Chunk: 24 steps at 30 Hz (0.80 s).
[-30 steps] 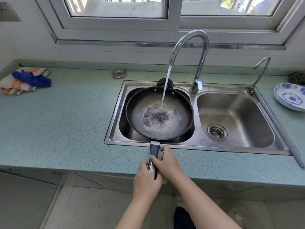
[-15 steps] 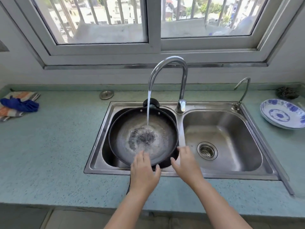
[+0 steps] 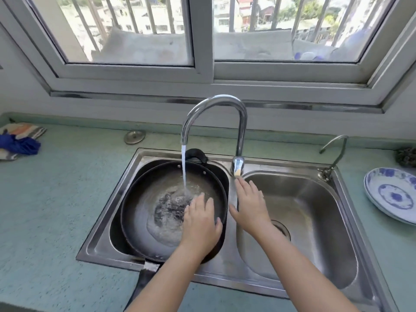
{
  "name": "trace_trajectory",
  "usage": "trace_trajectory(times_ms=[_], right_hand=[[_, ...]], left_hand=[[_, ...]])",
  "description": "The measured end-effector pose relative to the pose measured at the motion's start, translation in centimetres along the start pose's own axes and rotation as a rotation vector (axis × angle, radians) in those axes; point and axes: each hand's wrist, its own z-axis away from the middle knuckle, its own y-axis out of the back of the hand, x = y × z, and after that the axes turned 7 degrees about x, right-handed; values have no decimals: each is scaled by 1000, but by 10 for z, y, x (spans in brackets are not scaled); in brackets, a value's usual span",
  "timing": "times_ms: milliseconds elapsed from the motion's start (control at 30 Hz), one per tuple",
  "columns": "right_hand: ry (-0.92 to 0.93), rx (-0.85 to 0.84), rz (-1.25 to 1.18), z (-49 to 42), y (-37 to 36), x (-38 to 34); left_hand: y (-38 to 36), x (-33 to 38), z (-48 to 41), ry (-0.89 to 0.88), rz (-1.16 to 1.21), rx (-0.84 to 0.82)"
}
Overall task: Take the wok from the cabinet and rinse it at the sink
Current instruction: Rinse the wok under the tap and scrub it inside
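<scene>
A black wok [image 3: 144, 199] sits in the left basin of the steel double sink [image 3: 227, 271], its long handle [image 3: 144, 280] sticking out over the counter's front edge. Water runs from the tall chrome faucet [image 3: 216, 104] into the wok and pools there. My left hand [image 3: 199, 221] lies flat inside the wok with straight fingers, beside the stream. My right hand [image 3: 249, 203] is spread open over the divider between the basins, its fingertips just below the faucet lever [image 3: 237, 166]. Neither hand holds anything.
A blue-and-white plate [image 3: 391, 197] lies on the counter at the right, with a dark scourer [image 3: 407, 156] behind it. A small second tap [image 3: 333, 152] stands at the sink's back right corner. Folded cloths [image 3: 19, 140] lie far left, a metal drain cover [image 3: 134, 137] behind the sink.
Both hands let go of the wok handle and moved forward. The left hand went into the wok; the right rose toward the faucet lever. More water has pooled in the wok.
</scene>
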Motion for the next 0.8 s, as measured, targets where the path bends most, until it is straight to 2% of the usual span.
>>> trace_trajectory(times_ms=[200, 300, 800], right_hand=[[53, -69, 75, -24, -8, 4], [60, -51, 74, -23, -16, 10], [-15, -142, 80, -9, -35, 6]], left_hand=[[-8, 2, -16, 34, -28, 3], [-12, 3, -23, 51, -30, 21], [-29, -2, 1, 77, 0, 0]])
